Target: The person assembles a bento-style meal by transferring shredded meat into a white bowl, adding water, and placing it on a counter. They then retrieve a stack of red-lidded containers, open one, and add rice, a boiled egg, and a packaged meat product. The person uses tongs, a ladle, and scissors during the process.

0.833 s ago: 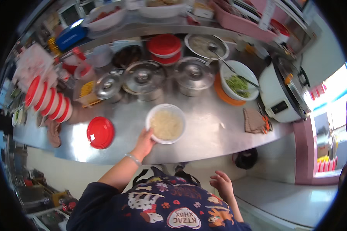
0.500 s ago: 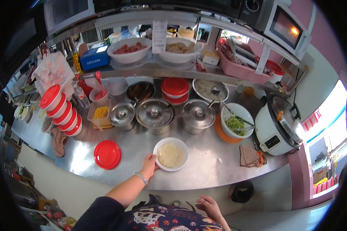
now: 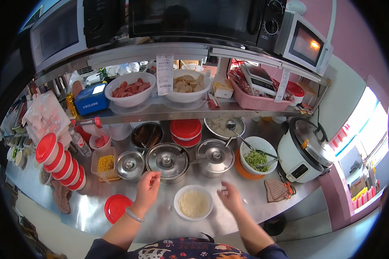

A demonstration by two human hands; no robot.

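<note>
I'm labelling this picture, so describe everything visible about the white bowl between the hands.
The bowl is round and white, plastic by its look, with a plain rim. Uncovered, it holds a pale, rice-like mass. It stands upright on the steel counter, nearer than the lidded pots, between the left hand and right hand; neither appears to touch it.

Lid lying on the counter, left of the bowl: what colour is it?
The lid is red, showing best in the head view.
</note>
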